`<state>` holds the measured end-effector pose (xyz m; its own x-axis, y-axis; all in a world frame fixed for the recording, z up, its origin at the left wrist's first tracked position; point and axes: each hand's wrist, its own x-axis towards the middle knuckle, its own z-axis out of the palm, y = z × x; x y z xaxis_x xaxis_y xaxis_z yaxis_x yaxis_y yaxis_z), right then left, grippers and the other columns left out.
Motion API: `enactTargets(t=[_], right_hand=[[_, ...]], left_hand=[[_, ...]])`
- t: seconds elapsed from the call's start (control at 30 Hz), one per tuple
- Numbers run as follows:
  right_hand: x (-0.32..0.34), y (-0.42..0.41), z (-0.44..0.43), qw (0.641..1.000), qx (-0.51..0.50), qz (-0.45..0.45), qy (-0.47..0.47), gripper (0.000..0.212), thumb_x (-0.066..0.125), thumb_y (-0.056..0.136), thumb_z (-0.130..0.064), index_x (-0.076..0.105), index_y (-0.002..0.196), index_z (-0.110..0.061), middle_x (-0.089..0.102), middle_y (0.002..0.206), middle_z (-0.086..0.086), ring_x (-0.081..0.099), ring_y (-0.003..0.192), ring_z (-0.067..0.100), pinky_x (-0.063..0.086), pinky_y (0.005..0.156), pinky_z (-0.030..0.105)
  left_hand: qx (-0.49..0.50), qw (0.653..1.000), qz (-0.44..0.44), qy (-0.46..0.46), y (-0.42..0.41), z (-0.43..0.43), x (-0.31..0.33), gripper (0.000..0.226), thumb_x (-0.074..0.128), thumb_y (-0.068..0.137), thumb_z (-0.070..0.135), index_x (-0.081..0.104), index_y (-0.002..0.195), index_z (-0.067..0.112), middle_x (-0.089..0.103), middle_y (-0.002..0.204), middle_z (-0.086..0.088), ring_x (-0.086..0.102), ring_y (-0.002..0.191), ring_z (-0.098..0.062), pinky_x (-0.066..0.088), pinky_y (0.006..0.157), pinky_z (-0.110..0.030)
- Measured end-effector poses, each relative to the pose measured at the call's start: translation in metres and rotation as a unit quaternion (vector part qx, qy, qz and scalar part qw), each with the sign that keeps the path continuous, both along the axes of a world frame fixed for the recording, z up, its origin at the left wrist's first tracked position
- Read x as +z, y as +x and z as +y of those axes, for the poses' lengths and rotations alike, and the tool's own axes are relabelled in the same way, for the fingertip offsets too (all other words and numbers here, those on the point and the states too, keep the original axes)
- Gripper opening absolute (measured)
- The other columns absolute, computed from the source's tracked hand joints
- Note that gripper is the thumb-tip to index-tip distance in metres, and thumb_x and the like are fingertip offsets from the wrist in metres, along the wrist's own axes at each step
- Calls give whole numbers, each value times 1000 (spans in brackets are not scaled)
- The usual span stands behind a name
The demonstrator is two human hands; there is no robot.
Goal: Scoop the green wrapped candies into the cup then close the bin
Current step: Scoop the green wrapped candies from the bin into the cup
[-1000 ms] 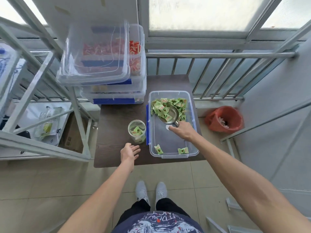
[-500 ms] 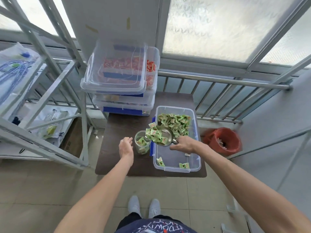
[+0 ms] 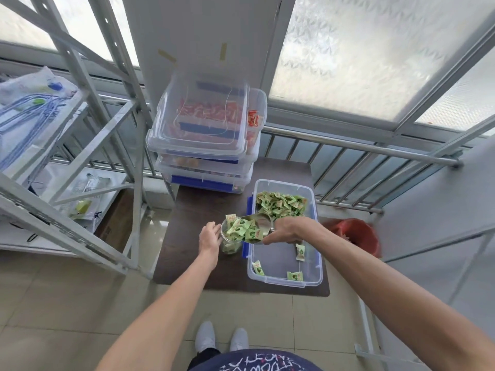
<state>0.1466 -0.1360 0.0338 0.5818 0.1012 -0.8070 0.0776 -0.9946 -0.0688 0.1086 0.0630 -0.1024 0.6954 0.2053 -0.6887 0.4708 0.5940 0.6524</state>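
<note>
Right hand (image 3: 288, 231): fingers closed round the handle of a metal scoop (image 3: 258, 227), held over the left rim of the open bin (image 3: 284, 281), scoop mouth tipped toward the cup (image 3: 230, 241).
Left hand (image 3: 210, 238): fingers spread, resting against the cup's left side; looks like light contact, not a full wrap, but hard to tell at this angle.
Cup: clear, upright on the tabletop (image 3: 198, 210), just left of the bin's left wall, between the two hands.
Green wrapped candies (image 3: 242, 228): a heap spans scoop mouth and cup rim, directly left of the right hand; more sit inside the cup.
Bin contents: main pile of candies (image 3: 280, 204) at the far end; three loose ones on the near floor of the bin.
Bin: lid off, at the tabletop's right side, reaching its near edge.
Far left corner of tabletop: stacked bins (image 3: 206, 145) with red-wrapped contents.
Floor right of table: red bucket (image 3: 356, 234).
</note>
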Motion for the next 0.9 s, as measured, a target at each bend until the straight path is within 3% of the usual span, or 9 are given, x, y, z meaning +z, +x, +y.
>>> enactTargets(t=[0.17, 0.27, 0.4, 0.47, 0.53, 0.63, 0.73, 0.9], right_hand=[[27, 4, 24, 999, 30, 15, -40, 45, 58, 90, -60, 43, 68, -23, 43, 64, -3, 41, 55, 18, 36, 55, 30], [38, 6, 33, 997, 49, 17, -56, 41, 58, 94, -51, 35, 69, -29, 38, 68, -5, 42, 57, 17, 38, 57, 29], [45, 9, 36, 994, 80, -14, -78, 36, 58, 88, -58, 59, 95, -23, 52, 90, -2, 54, 80, 23, 45, 74, 33], [43, 10, 30, 995, 67, -23, -68, 41, 58, 86, -60, 56, 78, -20, 49, 73, -3, 46, 64, 20, 40, 62, 32], [40, 13, 16, 999, 32, -4, -43, 44, 57, 86, -61, 53, 71, -19, 44, 57, -3, 36, 49, 18, 33, 54, 31], [29, 16, -15, 996, -63, 56, 16, 41, 56, 88, -55, 49, 75, -17, 43, 57, -1, 32, 46, 15, 28, 49, 27], [9, 9, -47, 968, -211, 117, 73, 44, 63, 83, -52, 35, 69, -21, 29, 56, -3, 18, 49, 14, 15, 51, 29], [-32, -15, -86, 924, -334, 163, 90, 40, 59, 91, -35, 28, 71, -22, 21, 59, -2, 15, 46, 10, 13, 42, 21]], left_hand=[[1, 1000, 2, -4, 3, 0, -4, 51, 35, 103, 23, 34, 149, -1, 47, 149, -20, 48, 137, -28, 42, 101, -34], [10, 1000, 7, -8, 3, -2, -5, 50, 35, 103, 21, 36, 147, -1, 47, 150, -20, 47, 137, -28, 42, 107, -35], [28, 999, 14, -18, -1, -6, -2, 49, 34, 103, 19, 36, 147, -3, 46, 149, -22, 46, 138, -29, 39, 114, -40], [31, 999, 31, -15, -7, -8, -5, 50, 34, 103, 21, 36, 147, -2, 45, 151, -21, 45, 139, -28, 37, 115, -39], [34, 998, 58, -13, -14, -11, -10, 51, 33, 103, 24, 35, 148, 0, 45, 151, -19, 44, 140, -27, 35, 115, -40], [34, 993, 110, -19, -23, -16, -15, 54, 29, 102, 25, 33, 150, -1, 46, 151, -21, 44, 140, -31, 35, 113, -42], [-4, 989, 143, -34, -34, -28, -16, 56, 28, 103, 30, 36, 147, -4, 49, 147, -22, 47, 137, -35, 38, 111, -44], [-91, 986, 131, -56, -42, -52, -8, 62, 30, 103, 40, 40, 144, -5, 56, 140, -23, 54, 130, -36, 42, 109, -45]])
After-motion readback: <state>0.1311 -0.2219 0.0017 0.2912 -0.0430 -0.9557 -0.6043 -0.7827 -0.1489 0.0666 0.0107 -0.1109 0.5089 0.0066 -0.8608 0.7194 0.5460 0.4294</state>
